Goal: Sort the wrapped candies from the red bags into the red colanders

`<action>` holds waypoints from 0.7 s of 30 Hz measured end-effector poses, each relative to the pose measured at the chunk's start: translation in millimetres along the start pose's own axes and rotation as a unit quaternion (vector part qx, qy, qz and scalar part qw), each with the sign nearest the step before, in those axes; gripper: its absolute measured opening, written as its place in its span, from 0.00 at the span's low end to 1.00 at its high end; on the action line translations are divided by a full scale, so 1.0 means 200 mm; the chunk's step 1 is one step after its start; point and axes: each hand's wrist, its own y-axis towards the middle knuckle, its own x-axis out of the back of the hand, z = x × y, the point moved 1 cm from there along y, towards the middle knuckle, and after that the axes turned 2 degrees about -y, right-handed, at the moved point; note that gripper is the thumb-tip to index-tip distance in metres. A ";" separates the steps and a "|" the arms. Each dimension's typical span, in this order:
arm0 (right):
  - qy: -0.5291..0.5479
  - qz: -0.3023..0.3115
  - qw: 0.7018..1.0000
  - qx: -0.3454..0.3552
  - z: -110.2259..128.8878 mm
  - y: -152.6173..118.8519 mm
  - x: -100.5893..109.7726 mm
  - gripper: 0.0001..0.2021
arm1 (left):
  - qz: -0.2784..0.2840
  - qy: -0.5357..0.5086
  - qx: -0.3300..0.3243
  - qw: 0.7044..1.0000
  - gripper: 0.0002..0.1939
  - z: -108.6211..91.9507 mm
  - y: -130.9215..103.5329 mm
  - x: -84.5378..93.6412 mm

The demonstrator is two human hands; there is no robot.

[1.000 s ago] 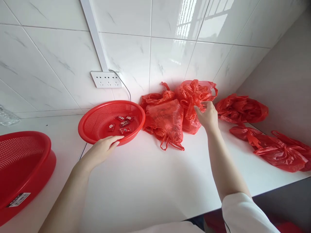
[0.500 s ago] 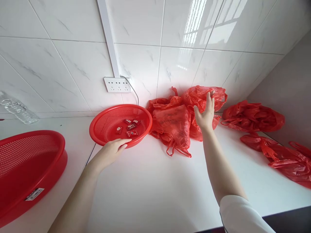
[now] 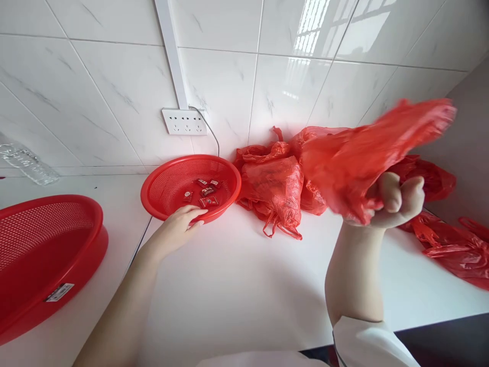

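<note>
My left hand (image 3: 179, 229) is at the front rim of a round red plastic basket (image 3: 168, 176), its fingers over the edge and its thumb outside, holding the rim. Several small red wrapped packets (image 3: 208, 192) lie on the basket's floor. Raised above the counter on the right, my right hand (image 3: 395, 201) is closed round the lower end of a red plastic bag (image 3: 355, 158). The bag is blurred by motion and spreads up in front of the pile. Behind it, filled red plastic bags (image 3: 273, 183) lean against the wall.
A larger red basket (image 3: 86, 255) stands at the left on the white counter (image 3: 237, 290). A clear plastic bottle (image 3: 30, 165) lies behind it. More red bags (image 3: 454, 244) lie at the right. A power socket (image 3: 185, 122) with a cable is on the tiled wall.
My right hand has gone from open at the bag pile to closed on a red plastic bag, lifted rightward and towards me. My left hand stays at the basket's rim.
</note>
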 end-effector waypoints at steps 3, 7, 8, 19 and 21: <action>0.180 0.153 0.972 0.009 0.02 -0.07 -0.11 0.30 | -0.042 -0.022 -0.010 0.999 0.22 -0.06 -0.01 0.01; 0.316 0.233 0.918 -0.047 0.07 -0.12 -0.26 0.20 | -0.053 -0.107 -0.036 0.992 0.24 -0.17 -0.05 0.05; 0.310 0.219 0.923 -0.066 0.08 -0.13 -0.29 0.18 | -0.057 -0.116 -0.048 0.990 0.24 -0.20 -0.06 0.05; 0.276 0.332 0.898 -0.081 0.13 -0.18 -0.53 0.09 | -0.073 -0.199 -0.239 0.948 0.24 -0.38 -0.15 -0.05; 0.175 0.375 0.909 -0.051 0.17 -0.20 -0.57 0.16 | -0.069 -0.233 -0.241 0.940 0.34 -0.43 -0.19 -0.07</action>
